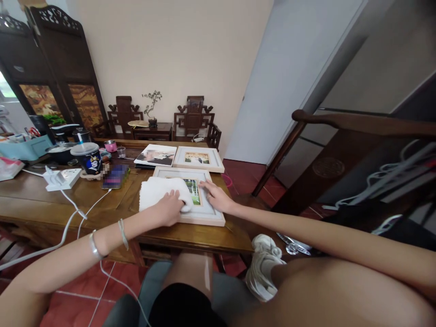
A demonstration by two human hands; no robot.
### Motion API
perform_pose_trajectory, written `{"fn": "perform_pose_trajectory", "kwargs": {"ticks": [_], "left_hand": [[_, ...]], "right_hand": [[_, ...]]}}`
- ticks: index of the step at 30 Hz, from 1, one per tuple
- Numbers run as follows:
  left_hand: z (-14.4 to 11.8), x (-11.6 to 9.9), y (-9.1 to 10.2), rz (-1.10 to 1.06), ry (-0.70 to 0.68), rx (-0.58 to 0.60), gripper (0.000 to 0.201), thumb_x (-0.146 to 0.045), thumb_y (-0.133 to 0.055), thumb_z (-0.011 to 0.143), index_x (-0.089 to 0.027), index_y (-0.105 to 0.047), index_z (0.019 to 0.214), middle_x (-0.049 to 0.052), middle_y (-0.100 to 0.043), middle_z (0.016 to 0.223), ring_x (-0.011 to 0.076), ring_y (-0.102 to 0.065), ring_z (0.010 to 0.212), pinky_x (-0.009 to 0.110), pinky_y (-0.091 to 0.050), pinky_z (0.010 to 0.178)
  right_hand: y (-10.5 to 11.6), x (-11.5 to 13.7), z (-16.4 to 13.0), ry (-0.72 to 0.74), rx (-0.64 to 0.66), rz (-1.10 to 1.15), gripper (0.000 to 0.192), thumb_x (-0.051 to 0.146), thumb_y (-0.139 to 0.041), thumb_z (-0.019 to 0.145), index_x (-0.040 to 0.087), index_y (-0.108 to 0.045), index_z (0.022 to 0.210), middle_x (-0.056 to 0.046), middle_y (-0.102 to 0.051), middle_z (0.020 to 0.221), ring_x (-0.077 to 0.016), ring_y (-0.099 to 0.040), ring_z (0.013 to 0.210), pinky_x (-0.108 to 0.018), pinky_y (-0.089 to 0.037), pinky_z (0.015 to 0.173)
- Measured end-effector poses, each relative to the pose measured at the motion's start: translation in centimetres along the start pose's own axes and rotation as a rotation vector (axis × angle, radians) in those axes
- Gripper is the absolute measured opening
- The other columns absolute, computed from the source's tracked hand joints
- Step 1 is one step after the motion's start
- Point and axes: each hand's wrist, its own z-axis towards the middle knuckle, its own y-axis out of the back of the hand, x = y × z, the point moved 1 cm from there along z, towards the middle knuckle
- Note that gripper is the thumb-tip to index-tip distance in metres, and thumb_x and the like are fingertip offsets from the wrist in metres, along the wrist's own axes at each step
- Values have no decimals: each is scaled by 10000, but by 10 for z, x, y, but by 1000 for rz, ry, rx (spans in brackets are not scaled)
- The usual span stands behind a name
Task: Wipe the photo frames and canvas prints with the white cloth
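White cloth [157, 190] lies on the frame [200, 213] at the table's [102, 204] near right corner, pressed by the left hand [169, 209], fingers curled over it. Right hand [215, 196] rests flat, fingers spread, steadying the frame's edge. Wiping looks under way, the glass partly covered.

A home living room: carved wooden chairs [193, 119], folding screen [64, 68], framed photos [198, 159].
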Motion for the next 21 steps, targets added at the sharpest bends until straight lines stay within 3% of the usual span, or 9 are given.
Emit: {"fn": "perform_pose_trajectory", "kwargs": {"ticks": [3, 5, 9, 12, 17, 21], "left_hand": [[39, 23, -5, 3, 130, 28, 415, -53, -461, 850, -49, -590, 1244, 285, -300, 1564, 409, -297, 1462, 531, -313, 1145], [61, 38, -7, 10, 187, -32, 446, -40, -433, 866, -67, -562, 1292, 251, -246, 1601, 391, -224, 1494, 537, -259, 1174], [77, 45, -10, 14, 176, -86, 459, -32, -407, 880, -77, -564, 1309, 211, -231, 1620, 364, -201, 1506, 519, -227, 1194], [65, 31, -9, 14, 111, -82, 431, -29, -430, 857, -82, -619, 1241, 211, -286, 1600, 363, -256, 1488, 526, -248, 1186], [21, -9, 1, 26, -48, 17, 367, -76, -494, 827, -97, -677, 1144, 216, -421, 1520, 378, -399, 1406, 515, -386, 1103], [-4, -33, 5, 19, -137, -21, 382, -90, -489, 833, -127, -669, 1168, 188, -422, 1530, 359, -406, 1405, 502, -400, 1094]], "right_hand": [[0, -1, 0, -17, -7, -21, 605, 27, -465, 688, 206, -619, 1245, -100, -598, 1377, -263, -340, 1463, -510, -246, 1216], [1, -2, 1, -20, -9, -34, 581, 39, -460, 697, 196, -618, 1234, -107, -598, 1362, -271, -365, 1449, -500, -278, 1203], [1, -5, 2, 16, -11, -51, 540, 51, -468, 692, 190, -623, 1190, -110, -596, 1286, -270, -446, 1375, -486, -294, 1192], [1, -7, 3, 9, -10, -64, 538, 62, -476, 697, 180, -607, 1206, -122, -556, 1245, -261, -497, 1293, -469, -299, 1184], [-1, -7, 2, 18, -1, -63, 521, 64, -465, 711, 172, -603, 1202, -129, -513, 1245, -263, -467, 1304, -455, -259, 1203], [-2, -7, 1, 53, -7, -59, 503, 61, -449, 714, 156, -603, 1183, -145, -532, 1250, -272, -461, 1315, -478, -265, 1199]]}}
